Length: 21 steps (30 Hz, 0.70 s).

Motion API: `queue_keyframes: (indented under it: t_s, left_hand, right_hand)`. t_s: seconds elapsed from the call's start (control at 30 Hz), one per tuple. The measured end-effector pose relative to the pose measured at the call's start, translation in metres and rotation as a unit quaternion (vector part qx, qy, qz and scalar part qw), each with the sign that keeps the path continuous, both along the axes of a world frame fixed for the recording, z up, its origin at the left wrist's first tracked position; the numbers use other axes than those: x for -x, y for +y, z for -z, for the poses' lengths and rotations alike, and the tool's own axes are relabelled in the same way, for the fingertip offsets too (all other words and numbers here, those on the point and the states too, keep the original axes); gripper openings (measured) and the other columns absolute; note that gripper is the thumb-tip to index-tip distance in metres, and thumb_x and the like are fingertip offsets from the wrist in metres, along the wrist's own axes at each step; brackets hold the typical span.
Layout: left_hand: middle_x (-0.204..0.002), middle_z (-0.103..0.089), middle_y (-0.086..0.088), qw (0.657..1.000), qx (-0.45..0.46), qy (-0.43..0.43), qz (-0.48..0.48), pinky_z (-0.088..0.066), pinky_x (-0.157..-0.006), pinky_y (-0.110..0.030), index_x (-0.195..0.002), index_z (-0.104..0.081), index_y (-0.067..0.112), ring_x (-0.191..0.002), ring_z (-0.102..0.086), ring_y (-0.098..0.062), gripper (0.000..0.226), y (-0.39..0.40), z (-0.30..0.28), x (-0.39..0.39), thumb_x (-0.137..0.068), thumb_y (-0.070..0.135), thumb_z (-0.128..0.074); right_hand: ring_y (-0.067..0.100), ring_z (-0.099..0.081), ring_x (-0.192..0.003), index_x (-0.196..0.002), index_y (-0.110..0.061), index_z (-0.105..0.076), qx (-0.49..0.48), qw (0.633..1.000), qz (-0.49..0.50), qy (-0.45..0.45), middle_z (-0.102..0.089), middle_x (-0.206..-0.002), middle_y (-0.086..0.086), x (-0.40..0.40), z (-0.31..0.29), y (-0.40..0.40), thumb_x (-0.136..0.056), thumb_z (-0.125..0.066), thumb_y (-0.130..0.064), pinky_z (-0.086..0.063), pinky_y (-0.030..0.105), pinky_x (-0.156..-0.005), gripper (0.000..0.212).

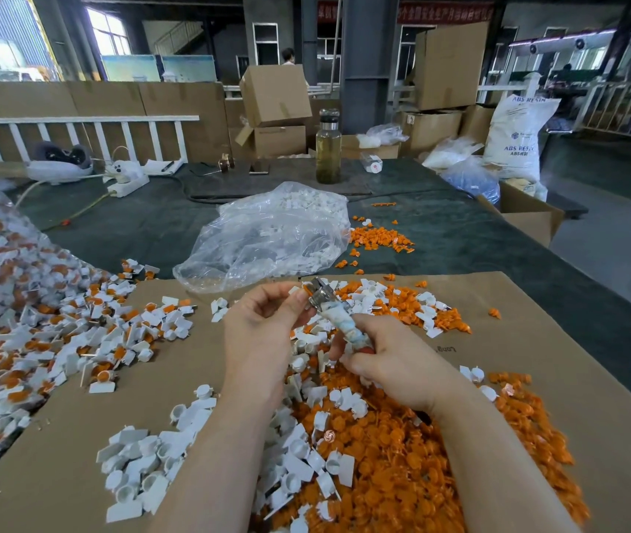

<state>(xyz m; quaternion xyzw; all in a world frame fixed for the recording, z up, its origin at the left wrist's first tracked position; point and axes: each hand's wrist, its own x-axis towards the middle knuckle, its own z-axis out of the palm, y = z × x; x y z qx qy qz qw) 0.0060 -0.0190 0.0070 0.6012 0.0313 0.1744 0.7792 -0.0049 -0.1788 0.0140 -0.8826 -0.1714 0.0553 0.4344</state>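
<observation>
- Tool [341, 325] with a shiny metal head and a wrapped handle is held up over the cardboard sheet [537, 340], in the middle of the view. It is tilted, with the head up and to the left.
- The low end of its handle is gripped by the right hand [391, 365], with the fingers curled round it.
- The metal head is pinched by the left hand [264, 325], between the thumb and the fingers.
- A small orange piece [308, 289] is seen at the metal head, right by the left thumb. How it sits there cannot be told.
- A big orange heap [402, 478] of little plastic parts is spread on the sheet under both arms.
- Loose white pieces [133, 467] are piled just left of the left arm, and more are mixed into the orange heap.
- Joined white-and-orange pieces [37, 340] are heaped on the left side of the sheet.
- A clear plastic bag [268, 240] with white bits inside is laid behind the hands on the dark tabletop [479, 244].
- A smaller orange bunch [379, 238] is seen just right of that bag.
- A tall bottle [328, 148] is stood upright far back on the tabletop.
</observation>
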Motion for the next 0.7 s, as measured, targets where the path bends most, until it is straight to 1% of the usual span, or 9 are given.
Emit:
queue_keyframes:
  t_s: [0.1, 0.2, 0.27, 0.37, 0.43, 0.53, 0.6, 0.63, 0.7]
  left_hand:
    - [-0.066, -0.072, 0.006, 1.000, -0.004, 0.000, -0.005, -0.054, -0.060, -0.018, -0.079, -0.072, 0.018, -0.060, -0.067, -0.009, 0.017, 0.000, 0.000, 0.000, -0.086, 0.003, -0.071]
    - [-0.067, -0.072, 0.006, 1.000, 0.012, 0.009, 0.004, -0.055, -0.062, -0.018, -0.079, -0.072, 0.016, -0.061, -0.067, -0.008, 0.015, 0.001, -0.001, 0.001, -0.085, 0.002, -0.071]
    - [-0.068, -0.073, 0.005, 0.999, 0.034, 0.026, 0.023, -0.056, -0.063, -0.019, -0.080, -0.072, 0.014, -0.062, -0.068, -0.008, 0.012, 0.002, -0.002, 0.002, -0.084, 0.003, -0.071]
    - [-0.080, -0.077, 0.000, 0.989, 0.109, 0.095, 0.025, -0.059, -0.065, -0.022, -0.089, -0.072, 0.012, -0.073, -0.074, -0.012, 0.007, 0.011, -0.005, 0.001, -0.084, 0.007, -0.072]
    - [-0.087, -0.078, -0.006, 0.966, 0.206, 0.157, -0.008, -0.062, -0.066, -0.026, -0.099, -0.070, 0.009, -0.080, -0.076, -0.016, 0.012, 0.026, -0.005, -0.002, -0.086, 0.007, -0.069]
    - [-0.088, -0.077, -0.014, 0.917, 0.335, 0.206, -0.068, -0.062, -0.067, -0.031, -0.113, -0.065, 0.004, -0.079, -0.076, -0.019, 0.019, 0.052, -0.006, -0.008, -0.094, 0.008, -0.062]
    - [-0.089, -0.073, -0.016, 0.884, 0.411, 0.204, -0.091, -0.062, -0.068, -0.032, -0.123, -0.059, 0.003, -0.080, -0.075, -0.018, 0.023, 0.068, -0.004, -0.009, -0.101, 0.008, -0.053]
    - [-0.088, -0.071, -0.016, 0.866, 0.447, 0.200, -0.099, -0.062, -0.069, -0.031, -0.128, -0.056, 0.003, -0.082, -0.075, -0.018, 0.027, 0.075, -0.002, -0.010, -0.102, 0.008, -0.050]
    - [-0.088, -0.070, -0.014, 0.838, 0.496, 0.191, -0.120, -0.061, -0.074, -0.029, -0.133, -0.053, 0.004, -0.089, -0.074, -0.015, 0.031, 0.086, 0.002, -0.010, -0.104, 0.010, -0.048]
  right_hand:
    - [0.013, -0.058, -0.066, -0.081, -0.028, -0.065, 0.016, 1.000, 0.009, -0.007, -0.067, -0.087, -0.003, 0.000, 0.001, 0.002, -0.086, -0.055, -0.003, -0.051, 0.040, -0.069, 0.027]
    - [0.001, -0.056, -0.061, -0.082, -0.029, -0.065, 0.016, 1.000, 0.011, -0.003, -0.065, -0.081, -0.011, -0.001, 0.001, 0.002, -0.087, -0.055, -0.003, -0.050, 0.034, -0.064, 0.027]
    - [-0.001, -0.058, -0.064, -0.081, -0.031, -0.063, 0.014, 1.000, 0.015, -0.008, -0.064, -0.080, -0.013, -0.001, 0.002, 0.002, -0.087, -0.059, -0.008, -0.051, 0.032, -0.066, 0.025]
    - [0.013, -0.063, -0.075, -0.089, -0.028, -0.061, 0.043, 0.997, 0.042, -0.040, -0.066, -0.085, -0.007, -0.004, 0.006, 0.002, -0.087, -0.063, -0.021, -0.055, 0.043, -0.072, 0.007]
    - [0.015, -0.062, -0.077, -0.090, -0.028, -0.059, 0.062, 0.994, 0.070, -0.057, -0.064, -0.086, -0.007, -0.006, 0.008, -0.001, -0.087, -0.064, -0.026, -0.055, 0.044, -0.073, 0.005]
    - [0.010, -0.058, -0.076, -0.086, -0.031, -0.057, 0.077, 0.987, 0.110, -0.089, -0.062, -0.082, -0.011, -0.008, 0.010, -0.005, -0.087, -0.065, -0.028, -0.051, 0.035, -0.067, 0.008]
    - [0.010, -0.054, -0.069, -0.076, -0.033, -0.050, 0.079, 0.983, 0.127, -0.109, -0.057, -0.074, -0.011, -0.009, 0.012, -0.008, -0.086, -0.065, -0.027, -0.040, 0.030, -0.056, 0.019]
    - [0.009, -0.051, -0.066, -0.072, -0.034, -0.045, 0.081, 0.981, 0.133, -0.116, -0.054, -0.070, -0.011, -0.009, 0.013, -0.008, -0.086, -0.065, -0.026, -0.034, 0.028, -0.054, 0.025]
    - [0.007, -0.048, -0.063, -0.069, -0.034, -0.041, 0.086, 0.979, 0.140, -0.123, -0.052, -0.067, -0.012, -0.009, 0.013, -0.008, -0.086, -0.064, -0.024, -0.030, 0.026, -0.052, 0.030]
